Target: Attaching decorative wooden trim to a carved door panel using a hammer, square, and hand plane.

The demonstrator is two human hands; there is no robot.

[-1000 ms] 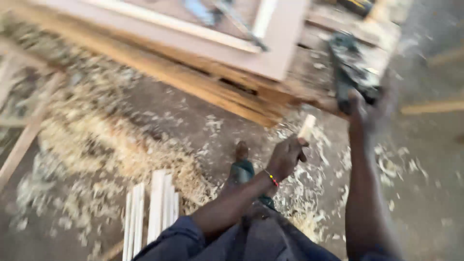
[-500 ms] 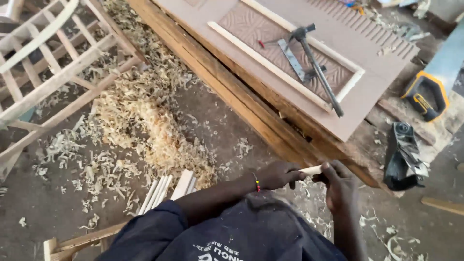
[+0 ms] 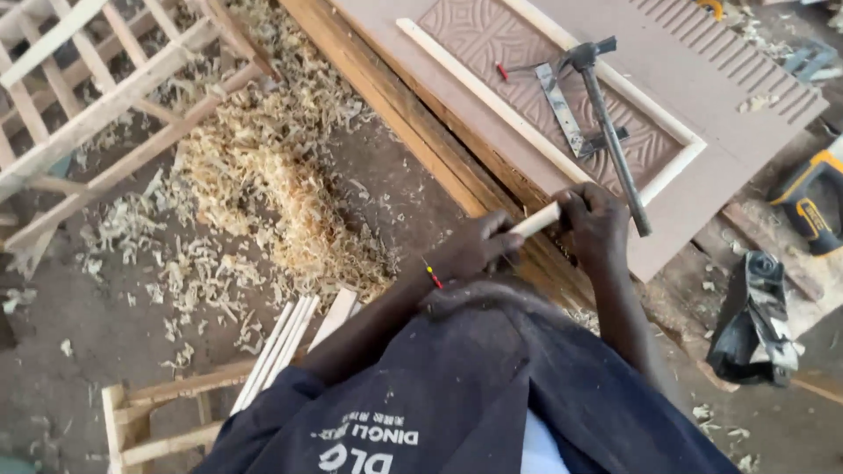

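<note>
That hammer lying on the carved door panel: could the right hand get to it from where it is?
Probably yes. The right hand grips the pale wood strip with the left hand, right beside the hammer handle's lower end, nothing lying between. It would have to let go first.

A short, pale wooden strip (image 3: 537, 219) was held nearly level, tilted slightly, its ends gripped at the carved door panel's (image 3: 562, 96) edge.

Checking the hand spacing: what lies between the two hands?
In the head view, a short pale wooden strip bridges the gap; the left hand and right hand each grip one end.
</note>
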